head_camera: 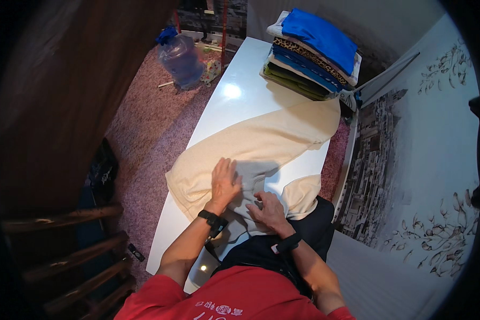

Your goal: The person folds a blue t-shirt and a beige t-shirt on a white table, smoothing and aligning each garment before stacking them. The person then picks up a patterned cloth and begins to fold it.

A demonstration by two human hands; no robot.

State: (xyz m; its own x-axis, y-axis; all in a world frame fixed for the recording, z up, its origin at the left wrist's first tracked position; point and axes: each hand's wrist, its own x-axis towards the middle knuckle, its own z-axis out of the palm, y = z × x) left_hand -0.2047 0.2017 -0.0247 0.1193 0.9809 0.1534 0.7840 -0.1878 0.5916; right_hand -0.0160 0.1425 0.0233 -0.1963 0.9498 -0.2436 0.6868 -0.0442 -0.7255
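Note:
A cream knit garment (240, 140) lies spread over a glossy white table (234, 104). One long section stretches to the far right corner, and a shorter one (304, 194) bends towards the right edge and my lap. My left hand (225, 182) rests palm down on or just above the wrinkled cloth, holding nothing. Beside it, my right hand (270, 210) hovers over or touches the garment's near part, its fingers apart and slightly curled. Whether its fingertips press on the cloth I cannot tell. Shadows from both arms darken the fabric between them.
A stack of folded clothes (316, 52), blue on top, stands at the table's far end. A large clear plastic water bottle (180, 60) is on the pink carpet (160, 108). Wooden slats (72, 256) lie to the left; a patterned wall (368, 168) is close on the right.

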